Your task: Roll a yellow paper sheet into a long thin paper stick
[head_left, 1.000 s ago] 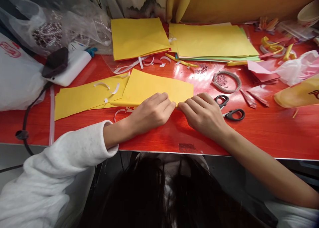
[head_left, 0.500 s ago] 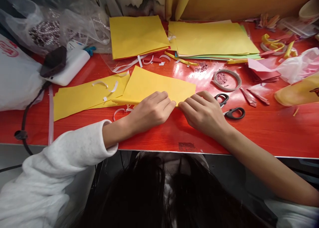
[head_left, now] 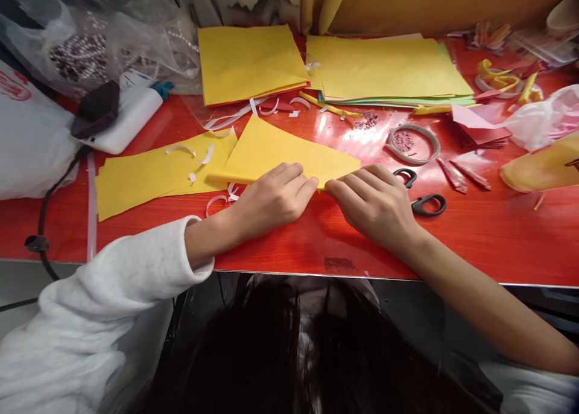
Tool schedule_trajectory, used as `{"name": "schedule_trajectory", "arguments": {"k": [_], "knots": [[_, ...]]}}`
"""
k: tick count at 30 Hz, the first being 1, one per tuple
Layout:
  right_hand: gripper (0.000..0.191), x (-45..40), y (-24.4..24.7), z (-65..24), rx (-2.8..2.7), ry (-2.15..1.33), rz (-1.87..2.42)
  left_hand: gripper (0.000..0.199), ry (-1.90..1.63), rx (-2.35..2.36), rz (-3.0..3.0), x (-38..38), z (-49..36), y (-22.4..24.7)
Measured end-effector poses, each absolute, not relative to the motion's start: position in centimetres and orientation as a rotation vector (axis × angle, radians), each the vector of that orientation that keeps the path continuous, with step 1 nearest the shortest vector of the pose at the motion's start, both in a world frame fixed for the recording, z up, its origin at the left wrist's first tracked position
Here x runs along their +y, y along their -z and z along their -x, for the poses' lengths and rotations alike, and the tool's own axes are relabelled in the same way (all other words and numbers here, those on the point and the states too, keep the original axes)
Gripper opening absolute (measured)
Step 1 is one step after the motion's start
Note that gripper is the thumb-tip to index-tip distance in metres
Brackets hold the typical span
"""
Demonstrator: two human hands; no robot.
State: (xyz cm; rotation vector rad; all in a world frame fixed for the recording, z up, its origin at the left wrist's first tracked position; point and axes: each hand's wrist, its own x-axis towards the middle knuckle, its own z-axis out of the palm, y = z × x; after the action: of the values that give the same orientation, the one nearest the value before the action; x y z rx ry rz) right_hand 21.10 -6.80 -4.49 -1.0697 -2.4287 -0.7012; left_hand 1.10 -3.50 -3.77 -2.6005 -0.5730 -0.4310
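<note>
Both hands grip the near edge of a sheet of yellow paper (head_left: 284, 145), whose edge is folded or rolled over. My left hand (head_left: 274, 203) is closed on the middle of that edge, fingers curled. A short gap separates it from my right hand (head_left: 373, 203), closed on the edge toward its right end. The thumbs and the paper under the fingers are hidden. Left of the sheet lie strips of yellow paper (head_left: 140, 175) with white paper scraps on top. Black-handled scissors (head_left: 427, 205) lie just beyond my right hand, their blades hidden.
Behind are two stacks of yellow paper (head_left: 251, 64), the right one over green sheets. A roll of tape (head_left: 414, 143), folded pink paper (head_left: 482, 124) and a yellowish cup (head_left: 543, 163) stand right. At left are a white power bank (head_left: 126, 124), a black cable (head_left: 43, 221) and plastic bags.
The yellow sheet has shifted slightly right and its near edge looks more rolled. My right hand has moved a little to the right; my left hand stays nearly in place.
</note>
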Motion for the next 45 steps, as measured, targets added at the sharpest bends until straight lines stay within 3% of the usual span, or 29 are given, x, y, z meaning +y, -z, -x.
{"name": "schedule_trajectory", "arguments": {"k": [10,19,35,45], "knots": [[0.020,-6.71,4.33,-20.89,-2.417,0.750,1.014,0.025,0.481,-0.584,2.580,-3.57,-1.14,3.60],[0.007,-7.06,4.34,-20.89,-2.365,0.761,1.035,0.026,0.532,-0.579,2.551,-3.16,-1.14,3.87],[0.010,-7.00,4.44,-21.08,-2.367,0.646,1.058,0.025,0.577,-0.533,2.536,-3.48,-1.15,3.30],[0.014,-6.77,4.19,-20.97,-2.363,0.762,1.027,0.024,0.613,-0.564,2.592,-3.48,-1.17,3.35]]}}
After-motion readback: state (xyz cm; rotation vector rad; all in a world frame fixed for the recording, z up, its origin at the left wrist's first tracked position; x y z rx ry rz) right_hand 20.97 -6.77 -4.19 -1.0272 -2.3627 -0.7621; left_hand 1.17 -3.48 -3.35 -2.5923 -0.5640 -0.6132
